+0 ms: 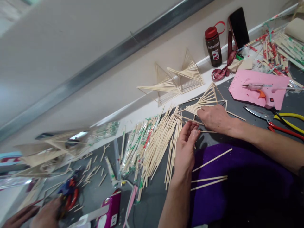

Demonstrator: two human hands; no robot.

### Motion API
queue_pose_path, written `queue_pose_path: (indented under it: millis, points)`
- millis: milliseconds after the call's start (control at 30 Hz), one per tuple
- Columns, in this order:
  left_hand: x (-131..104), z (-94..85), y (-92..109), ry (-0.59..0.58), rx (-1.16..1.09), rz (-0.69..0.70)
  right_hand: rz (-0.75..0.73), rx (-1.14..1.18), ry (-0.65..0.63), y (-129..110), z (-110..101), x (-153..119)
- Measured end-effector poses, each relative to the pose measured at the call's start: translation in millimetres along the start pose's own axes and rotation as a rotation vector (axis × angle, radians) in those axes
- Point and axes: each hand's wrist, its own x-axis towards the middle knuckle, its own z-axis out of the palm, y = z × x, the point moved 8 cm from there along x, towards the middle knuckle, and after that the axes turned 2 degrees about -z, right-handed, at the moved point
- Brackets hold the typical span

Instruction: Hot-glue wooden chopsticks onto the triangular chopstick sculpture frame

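A twisted frame of wooden chopsticks (206, 100) rests on the dark table in front of me. My right hand (215, 118) is closed on its near side, with the fingertips partly hidden behind the sticks. Curled at the frame's lower left edge, my left hand (186, 144) has thumb and fingers close together on its near sticks. Just right of that thumb, a thin stick runs beneath my right hand. Loose chopsticks (156, 148) lie in a heap left of my left hand. Three single chopsticks (212, 160) lie on a purple sheet (206, 202) nearer to me.
Two similar frames (169, 82) stand against the wall. At right are a glue gun (263, 90) on pink foam (237, 84) and pliers (261, 115). A bottle (213, 47) and phone (238, 28) stand behind. Another person's hands (47, 212) hold pliers (71, 193) at lower left.
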Motion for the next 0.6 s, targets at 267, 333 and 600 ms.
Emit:
queue_pose_path:
  millis: [267,333,600]
  points:
    - [10.3,24.1,-19.6,-0.125,-0.131,-0.151,0.021,0.029,-0.018,5.9,-4.4,3.7]
    - [10.6,30.4,-25.6,-0.17,-0.108,-0.175,0.028,0.028,-0.024,7.8,-5.3,5.3]
    - [15.2,45.0,-38.0,-0.22,0.037,-0.142,0.087,0.001,-0.064,12.3,-11.9,3.6]
